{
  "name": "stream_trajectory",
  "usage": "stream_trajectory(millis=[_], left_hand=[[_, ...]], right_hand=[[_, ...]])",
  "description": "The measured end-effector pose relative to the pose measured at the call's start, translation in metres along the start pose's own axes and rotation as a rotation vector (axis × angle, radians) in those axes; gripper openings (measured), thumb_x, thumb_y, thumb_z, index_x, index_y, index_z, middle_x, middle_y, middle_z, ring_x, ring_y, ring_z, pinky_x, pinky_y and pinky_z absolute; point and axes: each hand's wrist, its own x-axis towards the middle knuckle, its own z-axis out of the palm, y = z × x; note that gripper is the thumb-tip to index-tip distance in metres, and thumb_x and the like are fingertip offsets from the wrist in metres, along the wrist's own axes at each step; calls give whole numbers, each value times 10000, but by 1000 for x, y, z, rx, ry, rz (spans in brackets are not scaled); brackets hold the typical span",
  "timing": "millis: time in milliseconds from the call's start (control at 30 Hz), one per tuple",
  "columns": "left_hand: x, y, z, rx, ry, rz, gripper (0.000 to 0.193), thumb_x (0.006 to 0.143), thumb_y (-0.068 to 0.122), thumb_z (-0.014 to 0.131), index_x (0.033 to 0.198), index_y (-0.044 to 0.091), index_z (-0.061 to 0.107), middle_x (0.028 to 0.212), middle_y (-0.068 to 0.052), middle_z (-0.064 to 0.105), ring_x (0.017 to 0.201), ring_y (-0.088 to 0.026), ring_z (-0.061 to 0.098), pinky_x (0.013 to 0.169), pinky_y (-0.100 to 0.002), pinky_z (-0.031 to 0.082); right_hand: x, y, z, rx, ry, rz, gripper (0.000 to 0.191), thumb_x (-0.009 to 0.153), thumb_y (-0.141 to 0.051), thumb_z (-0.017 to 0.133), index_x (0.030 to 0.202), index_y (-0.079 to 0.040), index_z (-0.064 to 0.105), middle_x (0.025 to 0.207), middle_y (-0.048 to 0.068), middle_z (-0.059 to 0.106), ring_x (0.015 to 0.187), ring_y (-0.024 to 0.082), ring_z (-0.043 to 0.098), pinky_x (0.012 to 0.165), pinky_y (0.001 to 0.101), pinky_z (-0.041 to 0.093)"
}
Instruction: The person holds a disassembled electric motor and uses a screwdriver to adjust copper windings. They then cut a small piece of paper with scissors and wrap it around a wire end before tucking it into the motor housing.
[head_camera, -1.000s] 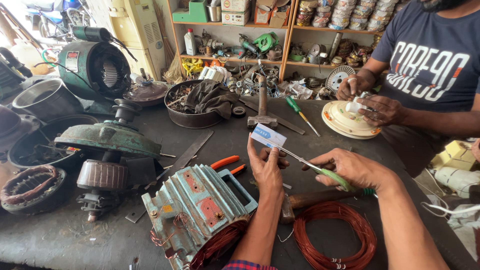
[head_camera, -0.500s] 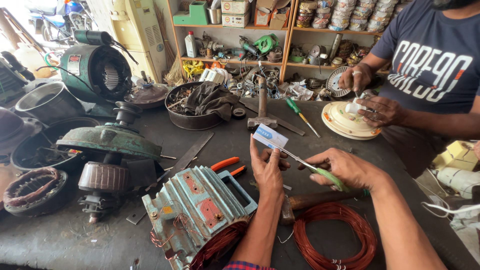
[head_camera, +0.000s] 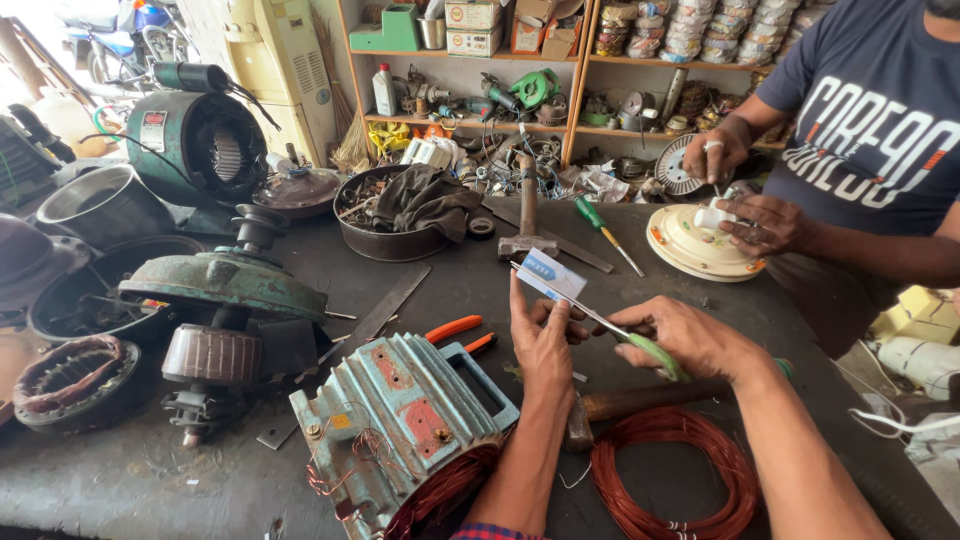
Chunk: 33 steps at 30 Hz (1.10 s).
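Holding a small white-and-blue card (head_camera: 552, 275) upright between thumb and fingers, the left hand (head_camera: 540, 335) sat at the centre of the dark worktop (head_camera: 200, 480). At its 3 o'clock, the right hand (head_camera: 690, 335) was clamped on green-handled scissors (head_camera: 640, 345), blades meeting the card's lower edge. A teal motor housing (head_camera: 400, 420) lay at 7 o'clock and a copper wire coil (head_camera: 670, 475) at 5 o'clock. Another person's hands (head_camera: 760, 222) worked at 2 o'clock over a cream round cover (head_camera: 690, 250).

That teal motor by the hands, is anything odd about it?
Yes. The teal motor housing lies tipped on its side, its paint chipped to red patches, with copper windings spilling loose from its open end. A separate copper wire coil lies beside it.
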Motion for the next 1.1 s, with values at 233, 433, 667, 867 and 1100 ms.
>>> stream_trajectory(millis=[233,433,667,867,1100], left_hand=[[2,-3,0,6,6,-1,858,951,32,611,1658,144,138,771,-80,649,558,-127,593,493,-281,497],[1,-3,0,46,-33,-50,887,934,10,605,1658,124,105,771,-97,665,572,-136,611,514,-285,509],[3,-6,1,25,-10,-91,887,928,14,612,1642,89,91,794,-79,675,593,-128,608,540,-276,503],[2,-5,0,60,-71,-59,812,930,23,615,1632,16,207,801,-98,673,629,-127,630,562,-266,501],[-10,-2,10,149,-266,7,875,849,12,545,1651,31,197,846,-26,633,671,-62,541,560,-215,427]], right_hand=[[1,1,-1,2,15,-25,461,744,-262,787,1177,-104,794,614,-16,613,544,77,517,498,287,433],[1,4,1,21,25,24,452,777,-339,799,1182,-138,790,586,-5,583,493,92,492,458,298,398],[5,15,1,47,-8,14,457,778,-310,799,1210,-161,810,588,-12,582,496,85,477,458,296,377],[22,21,13,71,244,6,562,744,-311,861,1276,-174,746,648,5,644,506,101,555,461,294,404],[22,28,16,616,275,-175,637,782,-290,820,1385,-136,681,782,-8,681,634,104,598,526,258,478]])
